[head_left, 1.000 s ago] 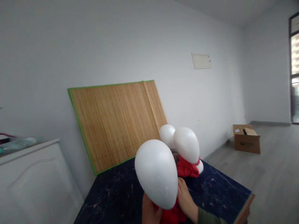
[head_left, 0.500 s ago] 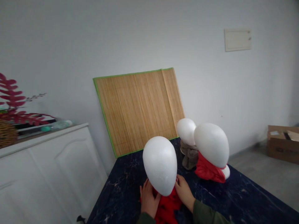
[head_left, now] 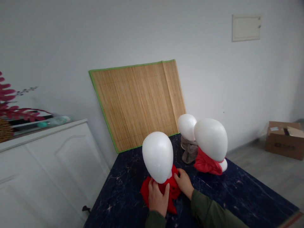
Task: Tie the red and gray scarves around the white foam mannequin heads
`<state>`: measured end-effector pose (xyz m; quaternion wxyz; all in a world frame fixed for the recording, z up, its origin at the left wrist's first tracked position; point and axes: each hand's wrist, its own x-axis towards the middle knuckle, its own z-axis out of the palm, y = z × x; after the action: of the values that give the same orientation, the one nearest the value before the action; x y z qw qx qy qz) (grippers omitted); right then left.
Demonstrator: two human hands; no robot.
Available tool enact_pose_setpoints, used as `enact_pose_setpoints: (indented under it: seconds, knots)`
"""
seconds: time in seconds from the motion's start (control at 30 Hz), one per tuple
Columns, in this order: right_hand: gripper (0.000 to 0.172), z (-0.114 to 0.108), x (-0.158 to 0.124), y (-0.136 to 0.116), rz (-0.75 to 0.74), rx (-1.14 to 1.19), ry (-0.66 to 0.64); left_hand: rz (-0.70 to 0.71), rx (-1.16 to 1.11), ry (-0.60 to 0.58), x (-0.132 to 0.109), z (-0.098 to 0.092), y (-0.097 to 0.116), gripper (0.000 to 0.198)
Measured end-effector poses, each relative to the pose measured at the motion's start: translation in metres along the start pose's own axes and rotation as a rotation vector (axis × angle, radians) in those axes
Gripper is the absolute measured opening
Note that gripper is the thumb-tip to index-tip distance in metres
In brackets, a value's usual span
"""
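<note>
A white foam mannequin head [head_left: 157, 156] stands in front of me with a red scarf [head_left: 174, 191] wrapped loosely round its neck. My left hand [head_left: 158, 197] is at the front of the neck, thumb and fingers bent on the red cloth just under the head. On the right side, my right hand [head_left: 184, 183] pinches the scarf's edge between thumb and fingers. The scarf's far side is hidden behind the head, and one end hangs down toward me on the table.
Behind stand a white head with a red cloth [head_left: 207, 163] and another with a grey-brown cloth [head_left: 189, 151]. The dark blue marbled table [head_left: 237, 186] carries them. A bamboo mat [head_left: 140, 104] leans on the wall. A white cabinet [head_left: 54, 167] flanks the left; a cardboard box [head_left: 283, 144] sits right.
The left hand has shifted from the neck's left side to its front. More of the scarf shows now, spread on both sides. The view has tilted slightly.
</note>
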<state>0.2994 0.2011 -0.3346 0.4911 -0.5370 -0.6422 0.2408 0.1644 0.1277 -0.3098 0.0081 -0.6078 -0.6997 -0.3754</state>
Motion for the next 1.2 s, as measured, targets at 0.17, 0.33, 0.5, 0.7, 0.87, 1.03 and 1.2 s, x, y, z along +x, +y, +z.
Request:
enact_pose_setpoints:
  seconds: [0.17,0.33,0.5,0.7,0.87,1.03,1.2]
  knots:
    - [0.023,0.0,0.0,0.0,0.022,0.041,0.013,-0.113,0.061,-0.025,0.011,0.002,0.0,0.043]
    - [0.016,0.001,0.0,0.002,0.053,0.087,0.033,-0.136,0.055,-0.096,0.023,-0.009,-0.025,0.007]
    - [0.018,0.0,0.005,0.008,0.107,0.121,0.093,-0.196,0.052,-0.036,0.041,-0.03,-0.072,0.021]
    - [0.021,-0.002,0.01,0.016,0.162,0.164,0.149,-0.1,0.021,0.157,0.047,-0.038,-0.085,0.033]
    - [0.025,0.0,0.009,0.018,0.163,0.198,0.15,0.207,-0.077,-0.068,0.03,-0.022,-0.043,0.033]
    - [0.035,-0.002,0.011,0.018,0.186,0.202,0.176,0.305,-0.038,-0.285,0.025,-0.019,-0.03,0.032]
    - [0.043,-0.004,0.016,0.021,0.241,0.148,0.178,0.185,0.13,-0.365,0.033,-0.032,-0.047,0.035]
